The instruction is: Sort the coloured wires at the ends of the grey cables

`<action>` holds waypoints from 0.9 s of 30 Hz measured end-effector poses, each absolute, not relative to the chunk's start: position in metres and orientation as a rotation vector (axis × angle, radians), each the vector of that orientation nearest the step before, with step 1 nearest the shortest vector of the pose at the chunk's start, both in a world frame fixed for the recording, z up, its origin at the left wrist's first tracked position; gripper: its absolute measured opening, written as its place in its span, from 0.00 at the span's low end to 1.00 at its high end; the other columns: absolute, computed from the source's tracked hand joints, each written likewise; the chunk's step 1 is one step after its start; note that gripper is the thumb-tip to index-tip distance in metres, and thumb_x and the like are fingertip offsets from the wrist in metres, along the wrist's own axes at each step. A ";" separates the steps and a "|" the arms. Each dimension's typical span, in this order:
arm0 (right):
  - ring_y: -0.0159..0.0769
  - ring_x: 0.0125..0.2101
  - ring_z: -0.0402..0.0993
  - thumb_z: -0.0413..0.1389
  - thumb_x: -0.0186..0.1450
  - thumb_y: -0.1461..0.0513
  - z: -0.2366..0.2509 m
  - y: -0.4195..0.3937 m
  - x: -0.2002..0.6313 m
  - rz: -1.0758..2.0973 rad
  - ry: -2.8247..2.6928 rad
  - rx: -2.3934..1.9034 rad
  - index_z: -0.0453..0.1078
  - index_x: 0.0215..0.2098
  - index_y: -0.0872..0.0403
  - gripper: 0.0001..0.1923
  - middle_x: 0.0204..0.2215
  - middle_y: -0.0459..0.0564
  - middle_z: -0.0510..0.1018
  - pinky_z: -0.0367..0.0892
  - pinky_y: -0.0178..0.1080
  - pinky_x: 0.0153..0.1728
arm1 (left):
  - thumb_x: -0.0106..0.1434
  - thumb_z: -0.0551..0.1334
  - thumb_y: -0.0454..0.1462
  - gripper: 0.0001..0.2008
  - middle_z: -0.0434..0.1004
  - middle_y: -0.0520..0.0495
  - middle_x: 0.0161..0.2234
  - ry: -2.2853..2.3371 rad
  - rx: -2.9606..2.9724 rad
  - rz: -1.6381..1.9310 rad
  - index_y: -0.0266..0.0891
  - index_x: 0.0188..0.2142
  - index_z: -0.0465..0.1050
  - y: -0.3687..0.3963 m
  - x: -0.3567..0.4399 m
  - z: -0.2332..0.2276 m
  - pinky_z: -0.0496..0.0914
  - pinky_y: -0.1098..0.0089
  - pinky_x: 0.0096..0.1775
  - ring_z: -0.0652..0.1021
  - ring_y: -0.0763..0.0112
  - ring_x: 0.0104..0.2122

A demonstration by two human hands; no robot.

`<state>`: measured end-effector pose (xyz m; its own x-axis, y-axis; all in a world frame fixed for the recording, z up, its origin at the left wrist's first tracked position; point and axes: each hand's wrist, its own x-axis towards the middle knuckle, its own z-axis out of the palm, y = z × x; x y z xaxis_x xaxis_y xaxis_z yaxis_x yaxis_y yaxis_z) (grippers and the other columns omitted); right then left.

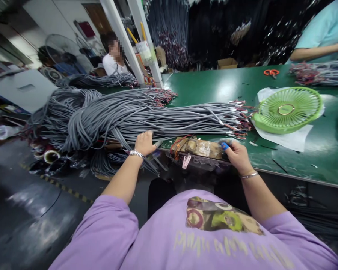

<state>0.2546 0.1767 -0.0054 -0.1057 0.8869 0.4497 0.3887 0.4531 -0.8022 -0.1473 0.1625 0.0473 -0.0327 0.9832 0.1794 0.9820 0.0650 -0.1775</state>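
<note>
My left hand (145, 143) is closed at the front edge of the bench, beside a large bundle of grey cables (174, 118). A short piece of grey cable (158, 144) shows at its thumb side. My right hand (236, 154), with blue tape (224, 146) round one finger, is pinched at the right end of a worn, tape-wrapped block (204, 148). What lies between those fingers is too small to make out. Red wires (177, 145) run at the block's left end, and a pink clip (186, 161) hangs from its front.
A green fan (288, 109) lies on white paper (297, 138) at the right of the green bench (214, 85). Orange scissors (271, 72) are farther back. More cables (323, 73) lie by a person in turquoise (322, 32). Another person (114, 62) sits beyond the white posts (124, 37).
</note>
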 end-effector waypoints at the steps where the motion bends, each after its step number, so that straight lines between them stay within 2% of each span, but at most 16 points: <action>1: 0.40 0.34 0.76 0.54 0.64 0.55 -0.006 0.177 0.255 0.619 -1.695 -1.114 0.77 0.37 0.53 0.13 0.32 0.51 0.81 0.69 0.42 0.37 | 0.58 0.59 0.50 0.28 0.74 0.31 0.46 -2.086 -1.998 0.030 0.31 0.50 0.65 0.165 -0.148 0.052 0.64 0.55 0.50 0.74 0.46 0.48; 4: 0.40 0.33 0.75 0.54 0.64 0.55 -0.006 0.176 0.255 0.612 -1.699 -1.126 0.77 0.37 0.53 0.13 0.31 0.51 0.80 0.69 0.42 0.37 | 0.58 0.60 0.48 0.28 0.74 0.32 0.47 -2.074 -2.080 0.026 0.31 0.51 0.65 0.164 -0.152 0.056 0.65 0.58 0.51 0.74 0.49 0.49; 9: 0.39 0.32 0.75 0.54 0.64 0.55 -0.004 0.176 0.254 0.615 -1.709 -1.138 0.76 0.36 0.53 0.13 0.31 0.51 0.80 0.68 0.41 0.36 | 0.59 0.60 0.50 0.34 0.68 0.29 0.55 -1.995 -2.183 0.011 0.29 0.57 0.59 0.155 -0.156 0.050 0.62 0.59 0.57 0.70 0.49 0.56; 12: 0.39 0.31 0.74 0.54 0.64 0.55 -0.004 0.176 0.254 0.603 -1.709 -1.160 0.76 0.34 0.54 0.12 0.30 0.51 0.80 0.68 0.41 0.35 | 0.58 0.61 0.51 0.32 0.73 0.29 0.50 -2.036 -2.162 0.076 0.29 0.53 0.63 0.160 -0.154 0.059 0.64 0.57 0.54 0.73 0.47 0.52; 16: 0.38 0.30 0.72 0.53 0.63 0.55 -0.004 0.175 0.255 0.577 -1.701 -1.181 0.76 0.33 0.54 0.13 0.29 0.50 0.79 0.66 0.40 0.34 | 0.55 0.63 0.44 0.25 0.78 0.37 0.41 -2.149 -2.234 0.137 0.33 0.49 0.64 0.175 -0.154 0.077 0.69 0.61 0.45 0.78 0.52 0.43; 18: 0.38 0.29 0.72 0.53 0.64 0.55 -0.003 0.174 0.254 0.567 -1.695 -1.182 0.76 0.35 0.54 0.13 0.28 0.50 0.79 0.66 0.40 0.33 | 0.55 0.63 0.43 0.25 0.77 0.38 0.41 -2.146 -2.276 0.197 0.34 0.49 0.64 0.176 -0.157 0.079 0.70 0.62 0.43 0.79 0.53 0.42; 23: 0.37 0.30 0.73 0.53 0.64 0.56 0.000 0.173 0.254 0.592 -1.710 -1.156 0.76 0.37 0.54 0.13 0.30 0.49 0.79 0.67 0.39 0.33 | 0.51 0.65 0.48 0.41 0.65 0.30 0.57 -1.898 -2.403 0.230 0.31 0.59 0.57 0.159 -0.157 0.060 0.65 0.61 0.54 0.73 0.49 0.53; 27: 0.37 0.29 0.72 0.54 0.64 0.55 -0.002 0.175 0.254 0.604 -1.713 -1.157 0.76 0.36 0.53 0.13 0.29 0.49 0.79 0.66 0.39 0.33 | 0.52 0.62 0.38 0.34 0.70 0.28 0.51 -1.855 -2.280 0.289 0.28 0.58 0.59 0.157 -0.151 0.054 0.65 0.58 0.53 0.73 0.47 0.52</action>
